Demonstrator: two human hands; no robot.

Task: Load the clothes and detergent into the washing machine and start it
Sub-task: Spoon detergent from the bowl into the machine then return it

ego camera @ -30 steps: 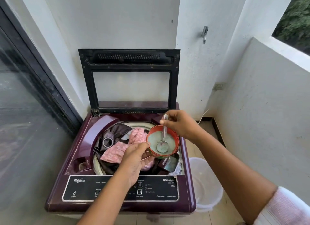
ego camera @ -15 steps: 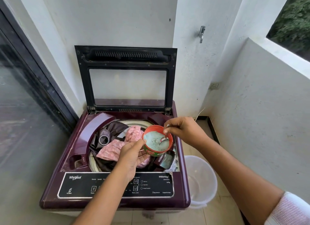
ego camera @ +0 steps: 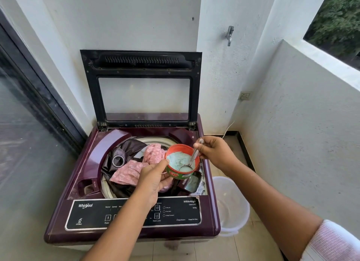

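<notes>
L hand (ego camera: 153, 178) grips detergent tub (ego camera: 182, 162); R hand (ego camera: 215, 152) pinches spoon (ego camera: 191, 159) inside.

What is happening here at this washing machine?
A person works at a maroon top-loading washing machine with its black-framed lid raised. The left hand holds a small round red tub of pale blue detergent powder over the drum, and the right hand pinches a metal spoon whose bowl rests in the powder. Pink and dark brown clothes already lie in the drum.
</notes>
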